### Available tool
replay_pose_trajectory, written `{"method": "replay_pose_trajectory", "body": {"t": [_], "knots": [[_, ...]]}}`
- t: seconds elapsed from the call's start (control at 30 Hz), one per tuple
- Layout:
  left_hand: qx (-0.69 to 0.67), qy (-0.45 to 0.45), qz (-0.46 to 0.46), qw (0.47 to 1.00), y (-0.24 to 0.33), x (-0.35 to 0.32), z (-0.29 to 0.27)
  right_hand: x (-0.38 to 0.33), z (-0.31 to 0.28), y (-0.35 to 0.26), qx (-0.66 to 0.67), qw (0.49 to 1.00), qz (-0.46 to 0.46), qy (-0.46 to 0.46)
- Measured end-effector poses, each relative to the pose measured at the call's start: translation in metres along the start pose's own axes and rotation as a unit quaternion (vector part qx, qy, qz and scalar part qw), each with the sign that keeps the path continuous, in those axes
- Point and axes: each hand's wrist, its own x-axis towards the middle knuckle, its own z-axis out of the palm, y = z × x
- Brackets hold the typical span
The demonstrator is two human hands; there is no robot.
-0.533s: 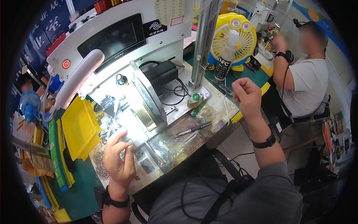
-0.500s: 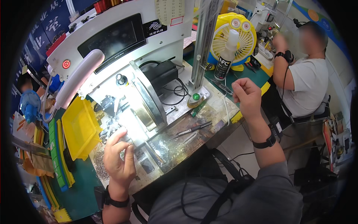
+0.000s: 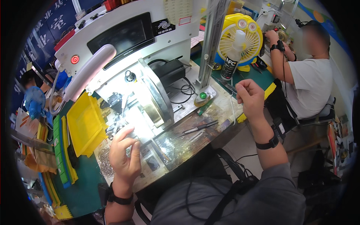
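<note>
My left hand (image 3: 125, 159) is raised over the near left part of the bench, at the brightly lit machine (image 3: 148, 101). Its index finger stretches toward the small metal fixture (image 3: 117, 125), while thumb and middle finger curl together. Whether something small sits between them is too unclear to tell. Out to the right, above the bench's right edge, hangs my right hand (image 3: 250, 98). Thumb and index finger are pressed together there, and the other fingers are folded; anything in the pinch is too small to make out. A round metal wheel (image 3: 155, 108) stands between the hands.
A black pen-like tool (image 3: 200, 126) lies on the worn bench top (image 3: 180, 144). A yellow tray (image 3: 84, 125) sits left of the machine, beneath a lamp (image 3: 92, 71). Beyond my right hand stand a bottle (image 3: 229, 63) and a yellow fan (image 3: 240, 39). A co-worker (image 3: 309, 75) sits at far right.
The whole view has shifted slightly, so the bench and machine appear farther right. Both my hands keep nearly the same pose. The co-worker's hand has moved toward the far bench.
</note>
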Motion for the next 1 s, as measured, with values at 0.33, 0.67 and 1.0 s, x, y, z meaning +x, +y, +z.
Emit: {"method": "replay_pose_trajectory", "body": {"t": [0.33,0.67,1.0], "knots": [[-0.031,-0.001,0.002,1.0,-0.002,0.0,0.0,-0.011,0.022,0.012,0.036,0.999,0.007,-0.011],[-0.008,0.015,0.044,0.999,-0.006,0.003,0.001,-0.021,0.038,0.023,0.03,0.999,0.033,-0.028],[0.001,0.013,0.056,0.998,-0.006,0.004,0.0,-0.025,0.042,0.021,0.025,0.998,0.04,-0.033]]}}
